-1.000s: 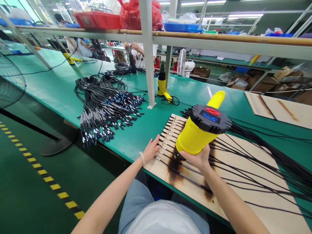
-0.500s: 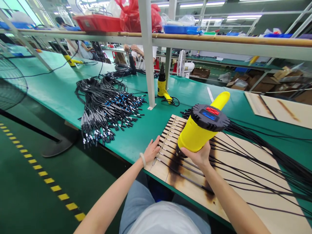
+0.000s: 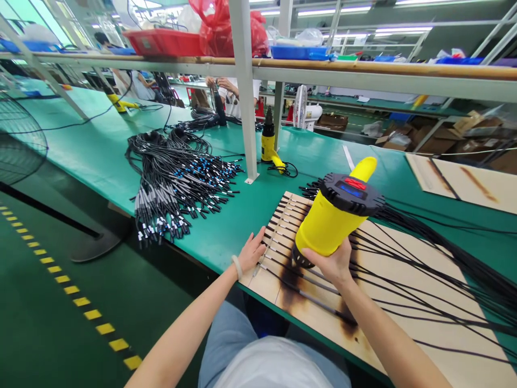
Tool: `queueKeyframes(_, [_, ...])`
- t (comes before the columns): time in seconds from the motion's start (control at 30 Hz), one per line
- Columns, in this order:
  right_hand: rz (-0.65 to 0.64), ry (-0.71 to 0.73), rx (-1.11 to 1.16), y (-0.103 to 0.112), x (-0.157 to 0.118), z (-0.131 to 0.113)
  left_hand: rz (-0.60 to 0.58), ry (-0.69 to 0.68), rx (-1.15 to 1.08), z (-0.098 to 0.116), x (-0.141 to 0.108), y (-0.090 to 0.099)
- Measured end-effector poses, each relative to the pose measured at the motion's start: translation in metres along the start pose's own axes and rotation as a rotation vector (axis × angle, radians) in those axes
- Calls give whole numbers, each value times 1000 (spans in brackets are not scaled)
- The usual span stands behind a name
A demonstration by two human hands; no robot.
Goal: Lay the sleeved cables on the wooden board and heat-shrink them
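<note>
At far left, a dashed yellow floor line runs across dark green flooring past a caged pedestal fan. On the green workbench lies a large heap of black cables, their ends tipped with blue and white connectors. Further along the bench, a co-worker's hands work beyond a white post, and a second yellow heat gun stands upright. Close to the camera, the person's left hand, wearing a pale bangle, lies open and flat, fingers slightly apart, on the near end of a slotted wooden board. This placement keeps the fingers to one side of the hot end. Black cables sit side by side across the board, their grey sleeved ends in a neat row. The right hand is closed firmly around the body of a yellow heat gun, held tilted between the hands with its handle pointing up and away. Its black display cap faces the person, and its dark nozzle points down at the sleeves, just above a brown scorch mark. Whether it touches them cannot be told. Further right, long black cable runs fan across the board.
</note>
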State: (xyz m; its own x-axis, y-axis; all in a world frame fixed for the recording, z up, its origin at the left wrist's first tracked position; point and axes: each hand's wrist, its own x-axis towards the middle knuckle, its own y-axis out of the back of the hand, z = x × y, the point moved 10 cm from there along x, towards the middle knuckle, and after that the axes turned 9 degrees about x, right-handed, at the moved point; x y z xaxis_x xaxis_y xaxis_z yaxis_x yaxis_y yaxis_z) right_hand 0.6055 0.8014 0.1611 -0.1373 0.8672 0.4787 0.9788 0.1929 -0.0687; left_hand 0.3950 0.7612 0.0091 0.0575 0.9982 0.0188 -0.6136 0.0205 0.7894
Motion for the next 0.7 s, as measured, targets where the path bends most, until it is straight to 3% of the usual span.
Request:
queueKeyframes(0.17, [-150, -34, 63, -19, -18, -10, 18, -21, -34, 5, -4, 3])
queueKeyframes(0.4, [46, 43, 9, 5, 8, 8, 12, -11, -28, -2, 1, -1])
queueKeyframes(0.6, [-93, -45, 35, -8, -9, 0, 10, -9, -18, 2, -3, 2])
queueKeyframes(0.7, [-7, 8, 22, -2, 8, 1, 3, 3, -25, 1, -2, 2])
